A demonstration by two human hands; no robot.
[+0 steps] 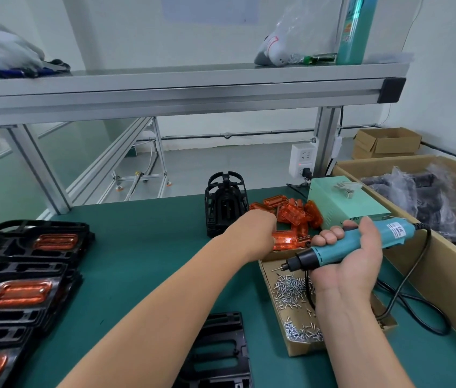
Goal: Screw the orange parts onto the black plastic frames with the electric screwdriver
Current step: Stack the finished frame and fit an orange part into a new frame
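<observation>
My right hand (350, 261) grips the blue electric screwdriver (361, 242), its bit pointing left over a cardboard tray of screws (296, 301). My left hand (252, 233) reaches into the pile of orange parts (294, 214) on the green table and its curled fingers touch one orange part (285, 240); the fingertips are hidden. A bare black plastic frame (221, 351) lies at the near edge under my left forearm. Frames with orange parts fitted (25, 275) are stacked at the left. A stack of black frames (225, 203) stands upright behind my left hand.
The screwdriver's green power box (344, 203) sits behind the orange pile, its black cable (417, 303) looping on the table to the right. A large cardboard box (445, 247) of bagged black parts lines the right side. An aluminium shelf (182, 91) crosses overhead.
</observation>
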